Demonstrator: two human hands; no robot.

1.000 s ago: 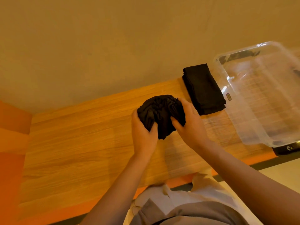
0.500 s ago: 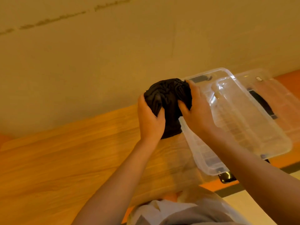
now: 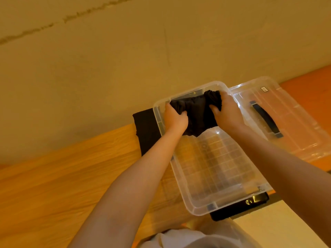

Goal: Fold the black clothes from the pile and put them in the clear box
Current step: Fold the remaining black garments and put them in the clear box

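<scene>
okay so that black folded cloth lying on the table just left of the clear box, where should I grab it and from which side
Grip the folded black cloth by its long left edge, coming from the open table side. It lies flat with its right edge against the clear box wall, so fingers probably can't slide under there. Both hands are busy: left hand and right hand hold the other black garment.

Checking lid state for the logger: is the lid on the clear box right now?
No. The lid lies flat on the table beside the clear box, which is open on top with both hands holding a black garment inside it.
</scene>
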